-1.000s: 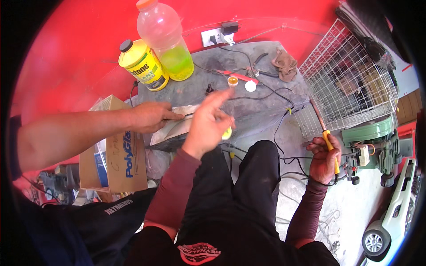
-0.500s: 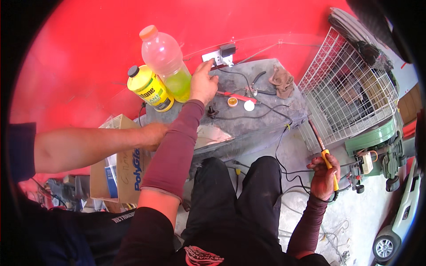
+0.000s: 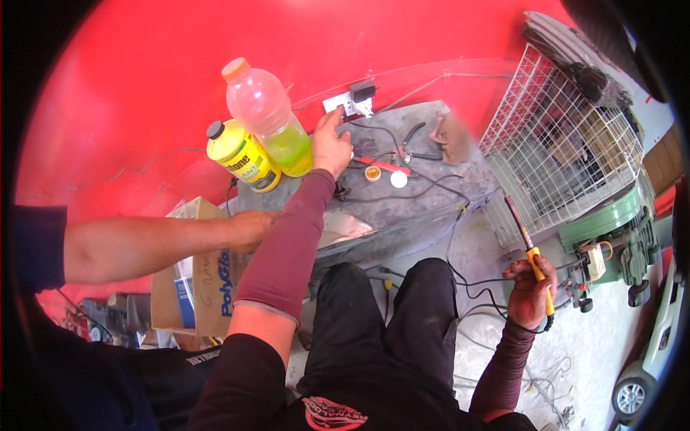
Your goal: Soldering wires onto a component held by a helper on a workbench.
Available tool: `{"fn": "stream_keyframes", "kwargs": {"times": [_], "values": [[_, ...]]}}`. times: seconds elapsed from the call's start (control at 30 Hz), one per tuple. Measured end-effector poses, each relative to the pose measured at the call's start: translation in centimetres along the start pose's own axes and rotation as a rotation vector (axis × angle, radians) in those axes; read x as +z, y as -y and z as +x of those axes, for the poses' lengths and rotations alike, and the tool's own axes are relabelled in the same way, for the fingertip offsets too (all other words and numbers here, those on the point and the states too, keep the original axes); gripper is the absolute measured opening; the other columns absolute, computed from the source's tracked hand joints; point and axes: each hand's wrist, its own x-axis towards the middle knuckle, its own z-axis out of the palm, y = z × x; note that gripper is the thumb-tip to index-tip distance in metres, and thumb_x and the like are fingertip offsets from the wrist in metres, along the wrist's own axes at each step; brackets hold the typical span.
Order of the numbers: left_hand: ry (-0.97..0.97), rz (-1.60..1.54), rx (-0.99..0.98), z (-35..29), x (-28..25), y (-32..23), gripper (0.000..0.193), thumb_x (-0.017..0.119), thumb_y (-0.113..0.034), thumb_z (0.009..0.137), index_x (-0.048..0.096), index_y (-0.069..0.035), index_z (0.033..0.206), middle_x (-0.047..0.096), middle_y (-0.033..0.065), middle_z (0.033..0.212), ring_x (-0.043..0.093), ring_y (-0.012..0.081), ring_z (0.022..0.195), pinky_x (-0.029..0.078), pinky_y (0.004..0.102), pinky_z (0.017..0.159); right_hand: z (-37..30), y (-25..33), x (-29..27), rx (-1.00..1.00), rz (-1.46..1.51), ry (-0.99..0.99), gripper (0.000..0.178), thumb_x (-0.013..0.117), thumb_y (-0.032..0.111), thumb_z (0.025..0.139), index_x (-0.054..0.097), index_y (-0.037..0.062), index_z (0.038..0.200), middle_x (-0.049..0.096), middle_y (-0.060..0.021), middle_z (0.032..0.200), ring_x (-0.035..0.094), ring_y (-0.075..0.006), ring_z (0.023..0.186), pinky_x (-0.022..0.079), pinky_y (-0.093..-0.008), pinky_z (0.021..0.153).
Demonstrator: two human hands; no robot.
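Note:
My left hand [image 3: 332, 149] reaches across the grey work surface [image 3: 424, 118] to a white power strip [image 3: 333, 104] at the red wall. Its index finger is stretched out onto the strip, with the thumb apart; the other fingers are partly hidden. In my right hand [image 3: 528, 294] is a soldering iron [image 3: 537, 266] with a yellow handle, its metal shaft pointing up and away over the floor. On the surface lie pliers [image 3: 424, 156], a red-handled tool [image 3: 388, 167], a small tin of amber paste [image 3: 372, 174], a round white lid [image 3: 398, 179] and a brown rag [image 3: 449, 136].
A yellow bottle [image 3: 244, 158] and a large clear bottle with green liquid [image 3: 287, 144] stand left of my hand. Another person's forearm [image 3: 158, 241] comes in from the left, above a cardboard box [image 3: 212, 294]. A white wire basket [image 3: 560, 144] stands right; cables [image 3: 474, 284] trail across the floor.
The view has shifted slightly. My left hand stays at the power strip, and the soldering iron remains in my right hand. The brown rag now looks blurred and differently shaped.

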Motion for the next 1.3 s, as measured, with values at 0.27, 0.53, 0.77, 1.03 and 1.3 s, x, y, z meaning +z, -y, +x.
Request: {"fn": "stream_keyframes", "kwargs": {"times": [0.27,0.53,0.77,1.03,1.3], "values": [[-0.229,-0.303,0.107,-4.4,-4.8,-8.9,0.031,0.067,0.007,0.087,0.071,0.0,0.116,0.071,0.013,0.107,0.07,0.0213,0.1,0.054,0.0336,0.089,0.6,0.0,-0.5,-0.036,0.027,0.019,0.051,0.055,0.041,0.106,0.052,-0.0002,0.135,0.068,-0.0206,0.106,0.069,-0.0288,0.091,0.059,-0.0406,0.079],[-0.156,-0.536,-0.031,-17.8,-10.8,-10.7,0.021,0.072,0.005,0.089,0.073,0.001,0.11,0.069,0.0101,0.108,0.064,0.0179,0.102,0.052,0.0303,0.089,2.5,-2.0,-1.3,0.234,0.659,-0.013,0.061,0.039,0.052,0.109,0.039,0.0132,0.157,0.057,-0.0052,0.089,0.05,-0.0165,0.075,0.043,-0.0354,0.072],[-0.175,-0.915,-0.335,-22.7,-11.1,-9.0,0.016,0.068,0.0,0.096,0.069,0.0,0.112,0.07,0.0137,0.113,0.07,0.0201,0.094,0.054,0.0287,0.076,1.0,-4.3,3.6,0.497,0.605,-0.058,0.067,0.037,0.064,0.106,0.052,0.0147,0.149,0.05,-0.0012,0.076,0.041,-0.0137,0.062,0.041,-0.0324,0.058],[-0.083,-1.082,-0.502,-22.1,-8.4,-10.9,0.07,0.072,0.003,0.092,0.036,-0.003,0.152,0.074,0.0105,0.1,0.07,0.0173,0.09,0.055,0.0283,0.077,-0.3,-4.8,13.1,0.099,0.047,0.237,0.03,0.065,0.012,0.096,0.058,0.0018,0.123,0.069,-0.0222,0.116,0.07,-0.0291,0.098,0.057,-0.043,0.086],[-0.034,-1.11,-0.448,-22.1,-6.2,-13.4,0.073,0.071,0.009,0.09,0.035,-0.001,0.153,0.074,0.0099,0.099,0.069,0.0142,0.093,0.054,0.0292,0.089,-0.9,-3.9,17.6,0.149,-0.371,0.327,0.033,0.081,-0.006,0.08,0.063,0.001,0.107,0.074,-0.0124,0.099,0.07,-0.0161,0.085,0.057,-0.03,0.08]]}}
